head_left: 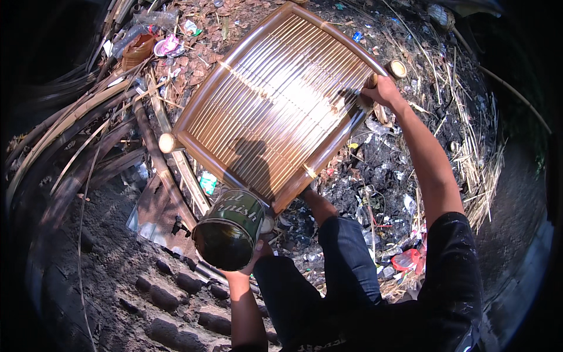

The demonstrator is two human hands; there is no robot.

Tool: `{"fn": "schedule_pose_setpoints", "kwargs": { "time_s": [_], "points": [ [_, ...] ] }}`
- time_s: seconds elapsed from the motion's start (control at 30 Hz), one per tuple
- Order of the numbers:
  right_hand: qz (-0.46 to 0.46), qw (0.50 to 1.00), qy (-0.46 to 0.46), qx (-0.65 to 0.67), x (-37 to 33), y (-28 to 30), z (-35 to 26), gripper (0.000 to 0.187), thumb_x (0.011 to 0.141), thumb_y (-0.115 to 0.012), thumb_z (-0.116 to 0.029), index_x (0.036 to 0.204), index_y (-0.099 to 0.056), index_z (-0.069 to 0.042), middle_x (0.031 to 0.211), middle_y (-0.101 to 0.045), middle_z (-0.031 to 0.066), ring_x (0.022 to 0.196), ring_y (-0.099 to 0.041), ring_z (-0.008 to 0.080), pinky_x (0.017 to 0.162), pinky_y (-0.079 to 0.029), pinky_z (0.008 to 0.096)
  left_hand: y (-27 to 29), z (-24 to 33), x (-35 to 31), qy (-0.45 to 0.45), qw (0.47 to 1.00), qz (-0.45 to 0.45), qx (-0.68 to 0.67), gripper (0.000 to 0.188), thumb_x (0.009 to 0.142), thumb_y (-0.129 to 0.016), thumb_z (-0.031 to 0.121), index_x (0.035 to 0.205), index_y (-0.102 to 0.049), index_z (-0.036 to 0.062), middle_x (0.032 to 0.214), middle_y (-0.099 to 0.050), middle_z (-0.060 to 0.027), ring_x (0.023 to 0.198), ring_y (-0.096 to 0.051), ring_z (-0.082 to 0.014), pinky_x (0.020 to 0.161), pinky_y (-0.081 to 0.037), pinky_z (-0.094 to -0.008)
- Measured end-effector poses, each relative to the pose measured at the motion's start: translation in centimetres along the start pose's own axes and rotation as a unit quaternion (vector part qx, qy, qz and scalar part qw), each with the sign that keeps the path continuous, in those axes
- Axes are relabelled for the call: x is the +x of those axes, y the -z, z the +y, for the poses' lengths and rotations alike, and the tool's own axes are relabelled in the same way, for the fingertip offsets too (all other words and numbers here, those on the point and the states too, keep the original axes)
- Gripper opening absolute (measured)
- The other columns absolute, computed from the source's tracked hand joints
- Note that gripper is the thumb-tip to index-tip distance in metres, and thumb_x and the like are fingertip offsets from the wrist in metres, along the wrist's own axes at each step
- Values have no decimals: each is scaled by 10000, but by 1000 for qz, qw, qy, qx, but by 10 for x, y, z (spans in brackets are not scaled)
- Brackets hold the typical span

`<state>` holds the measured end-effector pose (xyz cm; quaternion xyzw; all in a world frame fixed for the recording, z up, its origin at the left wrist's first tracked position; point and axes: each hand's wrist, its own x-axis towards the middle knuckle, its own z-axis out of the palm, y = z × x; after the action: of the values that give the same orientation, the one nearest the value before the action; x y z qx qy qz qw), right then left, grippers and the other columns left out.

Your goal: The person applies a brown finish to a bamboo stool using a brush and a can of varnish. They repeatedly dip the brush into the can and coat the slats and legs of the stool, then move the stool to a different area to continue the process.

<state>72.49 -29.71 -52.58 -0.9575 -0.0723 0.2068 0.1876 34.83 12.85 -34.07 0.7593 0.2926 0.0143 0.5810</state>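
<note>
A bamboo tabletop [281, 88] with a glossy brown finish is tilted in front of me. Thin slats run inside its thick frame, and pale cut pole ends stick out at the corners. My right hand [384, 92] is closed around a paintbrush [373, 80] at the right edge of the panel; the dark bristles seem to touch the slats near the frame. Below the near corner, my left hand [257, 258] grips a green metal can [243, 205] by its side. The open mouth faces me, with a dark inside. Some left fingers are hidden behind the can.
Bamboo poles and strips [155, 141] lie piled on the left. Dry leaves and litter cover the ground behind the panel. Dark debris [369, 170] and straw [463, 141] spread to the right, with a red plastic piece [406, 259]. Rough ridged ground [170, 299] lies at lower left.
</note>
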Motion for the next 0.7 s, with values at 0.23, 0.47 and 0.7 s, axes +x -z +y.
{"fn": "schedule_pose_setpoints", "kwargs": {
  "time_s": [0.23,0.47,0.7],
  "points": [
    [-60,985,102,-129,-92,-83,-93,232,861,-623,-112,1071,-690,-37,1029,-725,192,894,-721,352,821,-591,443,4,-28,-10,10,999,10,42,794,739,-873,243,1392,-475,30,1338,-570,-132,1251,-542,-272,1054,-443,-437],
    [-193,956,-3,221,-85,-70,-92,273,905,-717,-233,1115,-715,-60,1000,-742,180,891,-730,299,813,-585,391,4,-34,-10,2,999,14,46,719,778,-842,270,1376,-509,50,1343,-576,-124,1255,-538,-275,1053,-431,-438],
    [168,983,-68,32,10,-13,-8,210,919,-711,-218,1053,-722,-57,877,-739,161,792,-730,269,707,-559,358,0,-39,-11,-10,998,26,56,647,816,-811,298,1359,-543,70,1348,-582,-115,1258,-534,-279,1051,-420,-439]
  ]
}}
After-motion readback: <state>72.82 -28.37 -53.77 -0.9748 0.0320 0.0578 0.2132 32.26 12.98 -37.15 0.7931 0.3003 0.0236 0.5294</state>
